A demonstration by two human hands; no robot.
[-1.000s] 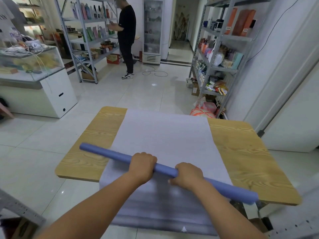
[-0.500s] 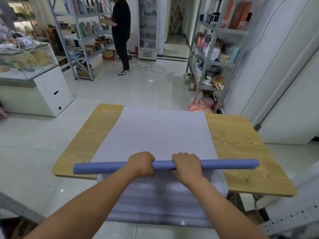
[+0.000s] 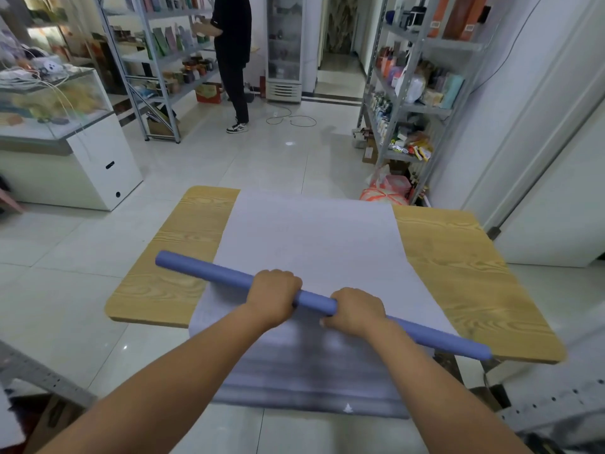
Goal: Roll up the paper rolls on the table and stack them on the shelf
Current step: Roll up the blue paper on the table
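Observation:
A long blue paper roll [image 3: 209, 272] lies slanted across the near part of the wooden table [image 3: 458, 267], its left end farther from me and its right end near the table's front right corner. My left hand [image 3: 273, 296] and my right hand [image 3: 355, 311] both grip the roll near its middle, close together. Under it a pale lavender paper sheet [image 3: 311, 237] lies flat down the table's middle and hangs over the near edge toward the floor.
A metal shelf [image 3: 415, 77] full of goods stands at the right beyond the table. Another shelf [image 3: 157, 44] stands at the far left, where a person in black [image 3: 234, 60] works. A glass counter [image 3: 55, 103] is on the left. Grey perforated shelf parts [image 3: 553, 404] sit at the lower right.
The roll was level across the sheet half a second ago; now it is slanted again, left end farther away, right end nearer. Both hands keep their grip.

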